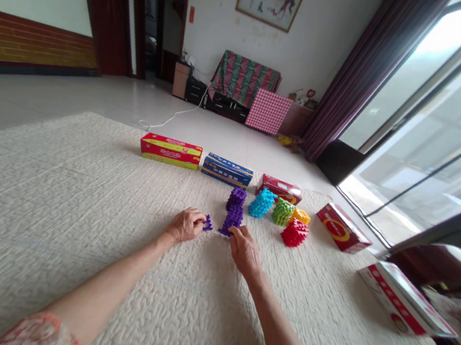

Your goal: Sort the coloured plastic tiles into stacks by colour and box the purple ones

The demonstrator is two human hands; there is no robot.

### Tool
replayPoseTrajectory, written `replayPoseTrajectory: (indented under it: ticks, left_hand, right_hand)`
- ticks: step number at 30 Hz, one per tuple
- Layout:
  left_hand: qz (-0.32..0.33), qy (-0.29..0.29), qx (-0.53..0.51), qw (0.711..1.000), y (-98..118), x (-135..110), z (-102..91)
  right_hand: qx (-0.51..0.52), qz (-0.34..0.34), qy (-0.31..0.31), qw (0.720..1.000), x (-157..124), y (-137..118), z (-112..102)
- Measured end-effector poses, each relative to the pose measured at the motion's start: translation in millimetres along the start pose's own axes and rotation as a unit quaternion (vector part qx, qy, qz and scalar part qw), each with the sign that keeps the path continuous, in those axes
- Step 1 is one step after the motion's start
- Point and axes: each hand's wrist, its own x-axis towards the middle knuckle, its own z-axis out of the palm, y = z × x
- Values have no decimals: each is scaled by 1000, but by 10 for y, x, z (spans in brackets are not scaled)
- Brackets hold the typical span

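My left hand (185,225) rests on the cream quilted mat (53,214) with its fingers curled around a small purple toothed piece (207,224). My right hand (243,248) pinches the near end of a purple stack of toothed pieces (232,219) lying on the mat. A second purple stack (237,197) stands just behind it. To the right lie a blue stack (261,202), a green stack (282,211), a yellow stack (302,215) and a red stack (294,233).
Long boxes line the mat's far edge: a red and yellow one (170,150), a blue one (227,171), a red one (279,188). Two more red boxes (343,229) (405,299) lie at the right beside glass sliding doors (448,125). A white cable (169,119) crosses the floor.
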Motion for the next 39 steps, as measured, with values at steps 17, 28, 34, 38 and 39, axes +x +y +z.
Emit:
replayPoseTrajectory:
  ticks: [17, 28, 34, 38, 39]
  left_hand:
    - [4, 0, -2, 1000, 22, 9, -21]
    - [7, 12, 23, 1000, 49, -6, -34]
    - [20, -21, 20, 999, 51, -17, -58]
    - [36, -46, 37, 998, 39, -24, -45]
    - [39, -47, 46, 997, 37, -23, -35]
  right_hand:
    - [-25, 43, 100, 994, 45, 1, 106]
    - [-25, 80, 119, 989, 4, 79, 212]
    - [11, 77, 143, 987, 0, 71, 213]
    - [34, 57, 137, 988, -53, -65, 237]
    - [36, 44, 127, 990, -70, -101, 248]
